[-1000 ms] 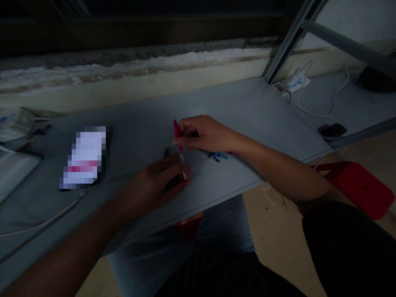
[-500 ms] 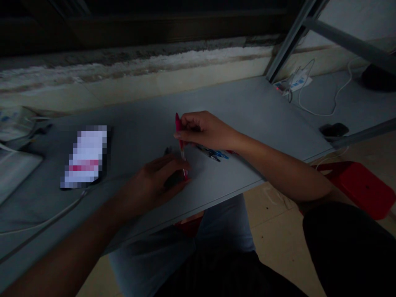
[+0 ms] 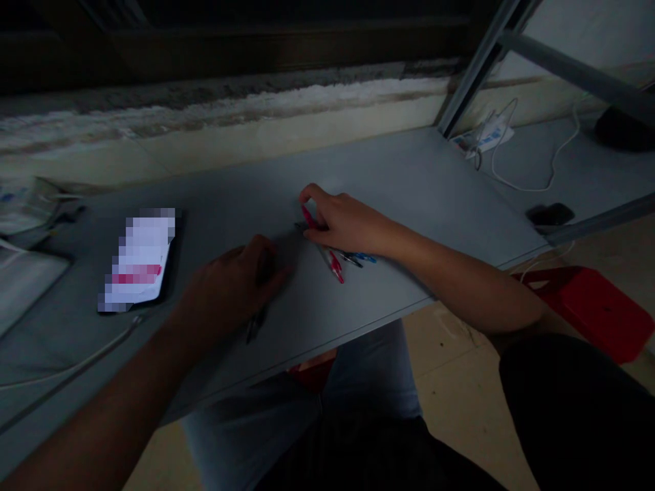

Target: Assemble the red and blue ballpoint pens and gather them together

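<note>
My right hand (image 3: 344,221) rests on the grey table (image 3: 409,191) with its fingers closed round a red pen (image 3: 327,247) that lies flat, its tip toward the table's near edge. A blue pen (image 3: 364,258) and another dark one lie just beside it under my wrist. My left hand (image 3: 230,286) sits lower left on the table, its fingers curled over a dark pen (image 3: 256,324) whose end sticks out toward the table edge.
A phone (image 3: 139,262) with a lit screen lies at the left, a white cable (image 3: 71,368) running from it. Papers lie at the far left. At the right stand a metal frame (image 3: 475,68), a power strip with cables (image 3: 486,136) and a red stool (image 3: 593,307).
My right hand has laid the red pen down from upright to flat on the table. My left hand has slid left and now covers a dark pen.
</note>
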A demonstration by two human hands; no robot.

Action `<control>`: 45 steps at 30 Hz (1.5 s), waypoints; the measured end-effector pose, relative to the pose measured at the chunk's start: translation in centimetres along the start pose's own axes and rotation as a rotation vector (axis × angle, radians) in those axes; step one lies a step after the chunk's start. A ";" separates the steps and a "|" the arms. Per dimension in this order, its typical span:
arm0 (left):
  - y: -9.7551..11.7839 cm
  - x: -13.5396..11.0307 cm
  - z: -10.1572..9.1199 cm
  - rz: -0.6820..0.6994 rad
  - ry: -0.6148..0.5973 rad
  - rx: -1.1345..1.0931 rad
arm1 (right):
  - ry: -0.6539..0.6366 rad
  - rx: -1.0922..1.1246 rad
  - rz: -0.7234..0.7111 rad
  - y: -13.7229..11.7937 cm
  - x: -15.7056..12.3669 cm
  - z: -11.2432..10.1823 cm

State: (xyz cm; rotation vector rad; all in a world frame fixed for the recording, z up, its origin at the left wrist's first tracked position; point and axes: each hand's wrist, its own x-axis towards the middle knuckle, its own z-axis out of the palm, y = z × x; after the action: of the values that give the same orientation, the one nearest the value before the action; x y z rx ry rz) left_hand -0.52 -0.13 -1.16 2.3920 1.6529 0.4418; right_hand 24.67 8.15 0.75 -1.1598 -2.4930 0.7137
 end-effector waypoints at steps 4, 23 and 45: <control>-0.4 0.1 0.1 -0.010 -0.061 0.000 | -0.060 -0.057 0.009 -0.3 -0.3 0.0; 0.7 -1.7 1.1 0.118 0.215 -0.538 | -0.320 0.472 -0.352 -1.9 -0.5 0.2; 1.9 -0.4 -0.5 0.059 0.070 -0.250 | 0.032 0.647 -0.115 -1.6 -0.2 0.2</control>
State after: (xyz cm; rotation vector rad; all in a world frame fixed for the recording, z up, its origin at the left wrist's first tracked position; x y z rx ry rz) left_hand 0.79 -1.21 -0.14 2.2673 1.4589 0.7052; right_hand 23.70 7.02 1.45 -0.7682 -2.0269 1.3181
